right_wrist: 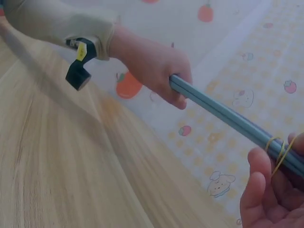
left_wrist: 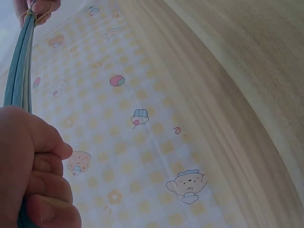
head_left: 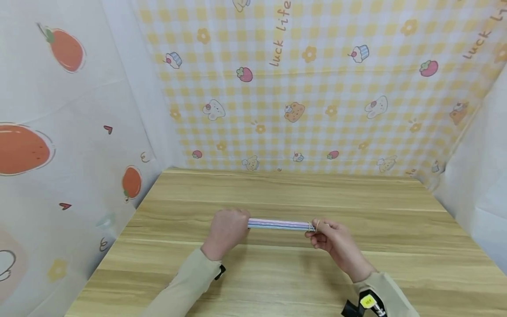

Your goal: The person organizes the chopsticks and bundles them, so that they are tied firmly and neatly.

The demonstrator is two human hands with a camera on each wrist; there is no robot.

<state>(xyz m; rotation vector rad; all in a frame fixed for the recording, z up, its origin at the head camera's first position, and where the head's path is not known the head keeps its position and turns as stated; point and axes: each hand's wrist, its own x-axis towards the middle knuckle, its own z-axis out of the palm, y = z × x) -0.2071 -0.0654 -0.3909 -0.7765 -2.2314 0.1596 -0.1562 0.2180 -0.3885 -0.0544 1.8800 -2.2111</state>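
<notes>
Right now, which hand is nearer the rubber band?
Right: the right hand holds the bundle where the rubber band loops it; the left hand grips farther along, away from the band.

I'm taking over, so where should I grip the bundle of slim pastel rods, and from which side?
Probably the bundle of slim pastel rods at its middle, from above: that stretch is straight and uncovered between the left hand and the right hand.

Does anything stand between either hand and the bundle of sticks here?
Nothing visible does: the left hand grips the bundle directly, and the right hand holds it at the thin yellow band.
</notes>
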